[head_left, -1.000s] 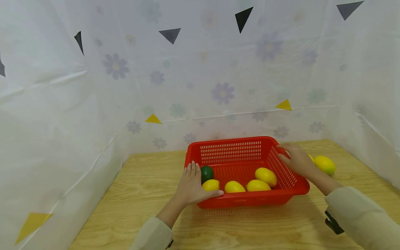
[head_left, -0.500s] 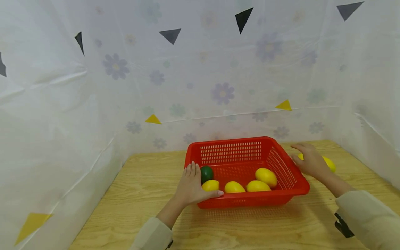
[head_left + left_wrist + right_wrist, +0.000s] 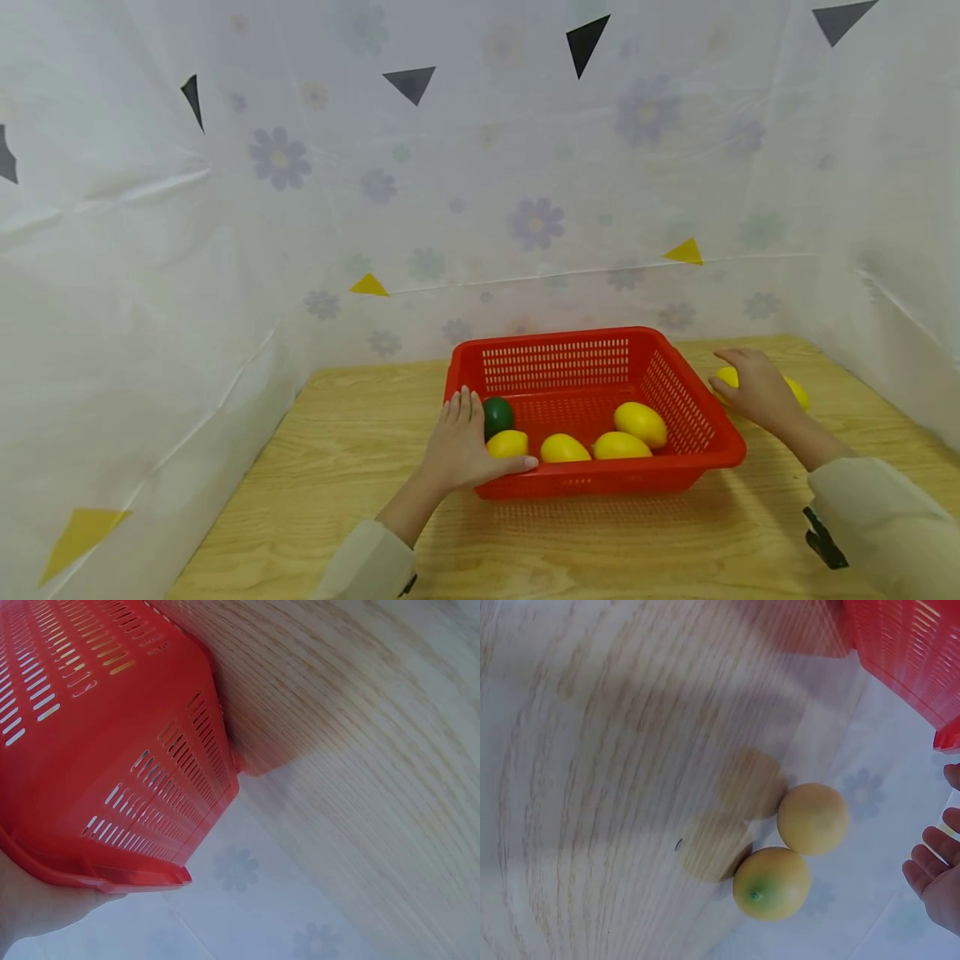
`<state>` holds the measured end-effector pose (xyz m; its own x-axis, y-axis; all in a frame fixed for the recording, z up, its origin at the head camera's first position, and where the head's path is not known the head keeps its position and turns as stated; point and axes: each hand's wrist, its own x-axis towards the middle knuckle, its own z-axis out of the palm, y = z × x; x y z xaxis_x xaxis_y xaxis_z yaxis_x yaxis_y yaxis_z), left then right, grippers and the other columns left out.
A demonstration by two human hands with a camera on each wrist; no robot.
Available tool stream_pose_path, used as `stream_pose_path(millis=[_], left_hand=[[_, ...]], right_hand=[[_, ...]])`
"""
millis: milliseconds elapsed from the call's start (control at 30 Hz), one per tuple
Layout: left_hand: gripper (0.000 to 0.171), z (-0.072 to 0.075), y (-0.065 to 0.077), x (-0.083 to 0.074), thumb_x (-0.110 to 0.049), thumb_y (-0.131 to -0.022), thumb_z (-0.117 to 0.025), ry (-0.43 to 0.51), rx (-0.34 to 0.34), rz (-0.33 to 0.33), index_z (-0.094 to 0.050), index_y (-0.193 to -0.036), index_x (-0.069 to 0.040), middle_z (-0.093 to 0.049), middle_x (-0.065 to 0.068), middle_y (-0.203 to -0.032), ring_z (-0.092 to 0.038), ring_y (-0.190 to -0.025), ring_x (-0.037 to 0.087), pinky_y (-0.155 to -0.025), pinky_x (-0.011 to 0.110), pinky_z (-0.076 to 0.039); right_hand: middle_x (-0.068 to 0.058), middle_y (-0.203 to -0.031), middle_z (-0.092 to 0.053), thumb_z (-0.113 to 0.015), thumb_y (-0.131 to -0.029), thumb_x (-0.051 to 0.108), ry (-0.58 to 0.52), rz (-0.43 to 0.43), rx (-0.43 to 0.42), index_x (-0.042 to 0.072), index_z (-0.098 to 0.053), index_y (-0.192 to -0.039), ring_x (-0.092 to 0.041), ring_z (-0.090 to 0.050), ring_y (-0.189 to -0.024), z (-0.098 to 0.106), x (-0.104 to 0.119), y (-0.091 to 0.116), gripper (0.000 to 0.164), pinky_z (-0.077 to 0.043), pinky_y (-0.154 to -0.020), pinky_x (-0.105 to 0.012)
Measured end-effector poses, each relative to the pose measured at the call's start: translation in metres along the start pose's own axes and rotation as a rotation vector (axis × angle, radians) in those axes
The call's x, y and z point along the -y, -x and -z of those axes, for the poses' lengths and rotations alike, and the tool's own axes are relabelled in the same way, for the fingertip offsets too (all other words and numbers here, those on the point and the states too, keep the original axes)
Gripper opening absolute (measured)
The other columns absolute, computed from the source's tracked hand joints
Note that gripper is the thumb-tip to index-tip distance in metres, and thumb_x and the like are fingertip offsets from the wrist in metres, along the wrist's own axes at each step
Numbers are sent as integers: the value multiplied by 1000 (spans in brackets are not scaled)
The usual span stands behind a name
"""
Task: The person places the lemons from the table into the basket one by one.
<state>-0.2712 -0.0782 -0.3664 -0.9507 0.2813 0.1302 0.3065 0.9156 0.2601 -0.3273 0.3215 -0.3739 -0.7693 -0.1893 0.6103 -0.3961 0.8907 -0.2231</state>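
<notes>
A red plastic basket [image 3: 585, 483] with slotted walls stands on the table, holding several lemons [image 3: 640, 425] and one dark green rounded fruit [image 3: 498, 417]. My left hand [image 3: 457, 450] rests on its near left corner, fingers straight over the left rim and thumb along the front rim. In the left wrist view, part of that hand [image 3: 37, 907] shows at the rim. My right hand [image 3: 761, 392] hovers right of the basket with relaxed, spread fingers and nothing in them. Behind it lie two lemons, partly hidden in the head view; the right wrist view shows one plain yellow lemon [image 3: 813, 819] and one green-tipped lemon [image 3: 771, 885].
The wooden table [image 3: 322, 492] extends left and in front of the basket. A white flowered sheet [image 3: 480, 183] hangs along the back and both sides, close behind the table's far edge.
My right hand has moved right from the basket's right rim to a spot over the two lemons outside. The left hand and the basket have stayed in place.
</notes>
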Motion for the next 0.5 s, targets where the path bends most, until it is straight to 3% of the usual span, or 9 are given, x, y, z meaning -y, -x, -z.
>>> stream_pose_path(millis=[200,500], left_hand=[[120,-1,0,0,-83,-68,-44,-2,3,-3,-17,-147,2,-10,21,-155,-11,-143,37,-117,49,-12],[119,1,0,-1,-82,-68,-45,1,-1,-3,-17,-147,2,-10,21,-154,-11,-143,37,-117,49,-12]], right_hand=[[-43,-111,-50,-67,-81,7,16,-40,79,-19,-50,-115,-57,-46,-100,-6,-9,3,46,-40,-82,-66],[-44,-114,-47,-65,-81,10,64,-66,119,-19,-49,-116,-60,-43,-100,-13,-17,5,49,-40,-81,-67]])
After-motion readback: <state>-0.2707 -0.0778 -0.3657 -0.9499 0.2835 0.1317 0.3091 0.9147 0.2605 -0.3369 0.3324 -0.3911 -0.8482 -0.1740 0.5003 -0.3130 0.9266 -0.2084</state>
